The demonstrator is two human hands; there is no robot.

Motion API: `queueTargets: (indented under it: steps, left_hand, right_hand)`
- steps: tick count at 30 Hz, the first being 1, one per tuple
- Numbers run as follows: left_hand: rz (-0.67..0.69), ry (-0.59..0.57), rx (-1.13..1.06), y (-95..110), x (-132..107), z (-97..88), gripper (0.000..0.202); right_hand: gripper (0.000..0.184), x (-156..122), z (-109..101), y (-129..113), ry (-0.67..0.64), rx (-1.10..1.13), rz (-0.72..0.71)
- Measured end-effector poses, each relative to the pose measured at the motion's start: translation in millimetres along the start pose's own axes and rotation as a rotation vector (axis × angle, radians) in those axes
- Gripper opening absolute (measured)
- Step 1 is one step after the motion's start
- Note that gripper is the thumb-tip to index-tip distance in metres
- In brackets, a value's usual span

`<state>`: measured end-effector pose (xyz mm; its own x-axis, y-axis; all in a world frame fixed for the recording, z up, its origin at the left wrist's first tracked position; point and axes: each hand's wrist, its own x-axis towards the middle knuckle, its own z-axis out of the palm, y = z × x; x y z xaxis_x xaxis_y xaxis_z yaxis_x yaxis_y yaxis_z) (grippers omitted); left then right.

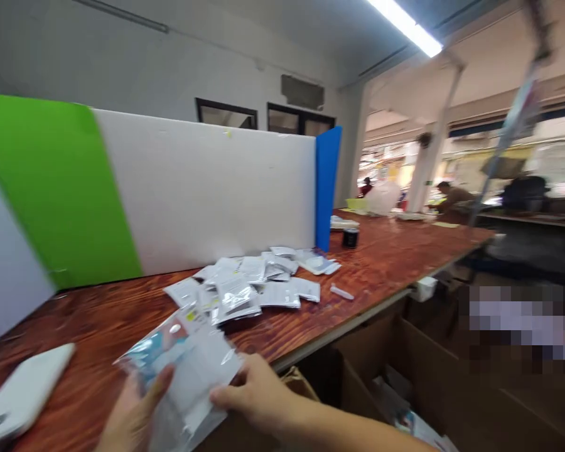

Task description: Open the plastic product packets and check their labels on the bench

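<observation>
Both my hands hold a stack of clear plastic packets (188, 367) over the near edge of a reddish wooden table (98, 326). My left hand (134, 414) grips the stack from below left, thumb on top. My right hand (254, 395) pinches its right edge, fingers curled. Beyond them lies a loose pile of similar white packets (254, 282) spread across the tabletop. A single small packet (341, 292) lies apart to the right of the pile.
A white phone-like slab (23, 395) lies at the near left. Green (56, 188), white and blue (327, 185) divider boards stand behind the table. A small black jar (350, 237) sits farther along. Open cardboard boxes (405, 376) stand below the table edge. People work in the distance (452, 198).
</observation>
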<state>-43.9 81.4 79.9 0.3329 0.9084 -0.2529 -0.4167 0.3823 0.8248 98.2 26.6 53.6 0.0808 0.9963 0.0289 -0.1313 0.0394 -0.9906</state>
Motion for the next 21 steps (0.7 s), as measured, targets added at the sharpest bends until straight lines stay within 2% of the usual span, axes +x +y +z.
queueTargets:
  steps: [2,4,8,11,13,15,18,19,21]
  left_hand:
    - [0.050,0.061,0.060,6,-3,-7.3,0.063]
    - [0.140,0.099,0.059,12,-4,-11.2,0.057]
    - [0.187,0.230,-0.162,22,-3,-20.4,0.047]
    - [0.155,0.229,-0.260,25,-3,-26.0,0.046]
    - [0.116,0.214,-0.242,24,-3,-25.3,0.045]
    - [0.091,0.210,-0.227,21,-4,-21.7,0.045]
    - [0.100,0.167,-0.219,15,-2,-16.9,0.046]
    - [0.113,0.138,-0.202,13,-2,-16.6,0.048]
    - [0.165,0.080,-0.142,7,0,-18.2,0.054]
  right_hand:
    - [0.025,-2,-1,0,-0.097,-0.069,-0.009]
    - [0.018,-1,-3,0,-0.139,-0.151,-0.035]
    - [0.028,3,-12,-2,0.002,-0.466,-0.155]
    - [0.031,11,-18,-4,0.009,-0.638,-0.211]
    - [0.030,17,-19,-7,-0.041,-0.601,-0.201]
    - [0.038,24,-16,-11,-0.099,-0.511,-0.144]
    - [0.067,33,-2,-16,-0.223,-0.350,0.031]
    - [0.075,36,4,-17,-0.253,-0.339,0.049]
    - [0.077,42,15,-16,-0.268,-0.378,-0.037]
